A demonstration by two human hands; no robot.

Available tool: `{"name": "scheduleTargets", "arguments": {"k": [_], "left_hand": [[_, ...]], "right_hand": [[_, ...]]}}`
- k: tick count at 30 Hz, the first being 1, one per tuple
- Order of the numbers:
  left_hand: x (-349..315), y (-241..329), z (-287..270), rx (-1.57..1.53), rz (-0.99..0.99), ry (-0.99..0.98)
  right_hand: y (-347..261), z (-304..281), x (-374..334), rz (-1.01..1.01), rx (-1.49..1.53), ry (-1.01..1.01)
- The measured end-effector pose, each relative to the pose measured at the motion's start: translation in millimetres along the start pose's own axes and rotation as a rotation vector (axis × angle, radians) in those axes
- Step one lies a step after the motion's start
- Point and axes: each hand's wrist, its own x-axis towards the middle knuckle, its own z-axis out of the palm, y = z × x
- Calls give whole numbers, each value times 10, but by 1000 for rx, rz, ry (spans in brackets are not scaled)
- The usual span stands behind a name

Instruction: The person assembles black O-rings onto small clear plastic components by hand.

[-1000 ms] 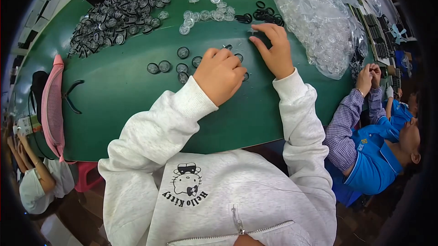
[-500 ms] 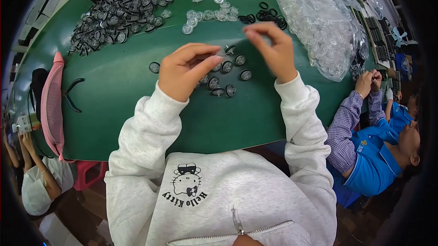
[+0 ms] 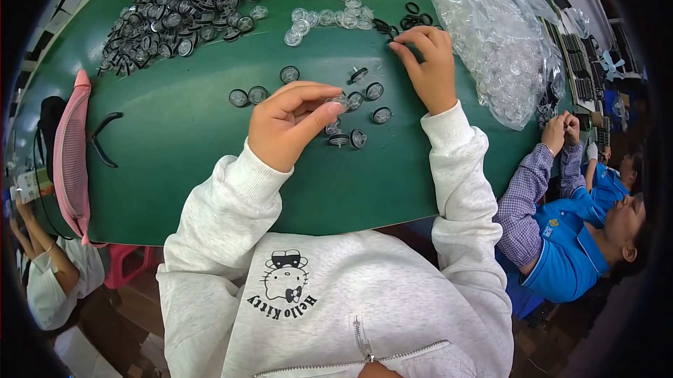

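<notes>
My left hand (image 3: 284, 126) pinches a clear plastic wheel (image 3: 339, 102) between thumb and fingertips, just above the green table. Farther right, my right hand (image 3: 429, 70) reaches to a small pile of black rubber rings (image 3: 415, 19). Its thumb and forefinger close on a black ring (image 3: 393, 37) at the pile's near edge. Around and beyond my left hand lie several clear wheels with black rings fitted, among them one wheel (image 3: 382, 115) to the right and another wheel (image 3: 289, 74) behind. A group of bare clear wheels (image 3: 326, 18) lies farther back.
A large heap of black-ringed wheels (image 3: 189, 10) covers the far left. At right lies a clear plastic bag (image 3: 501, 63) of clear parts. Black-handled pliers (image 3: 104, 140) and a pink mesh case (image 3: 71, 161) lie left. A co-worker in blue (image 3: 571, 238) sits at right.
My right hand has moved slightly right to the ring pile, its fingers now down at a ring. My left hand has shifted slightly nearer, uncovering wheels behind it.
</notes>
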Motion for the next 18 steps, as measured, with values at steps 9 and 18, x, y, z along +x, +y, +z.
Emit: {"name": "scheduleTargets", "arguments": {"k": [9, 18], "left_hand": [[-1, -17, 28, -120, -7, 14], [-13, -100, 11, 47, 96, -59]], "right_hand": [[-705, -167, -140, 375, 844, -111], [-907, -79, -220, -202, 500, 1]]}}
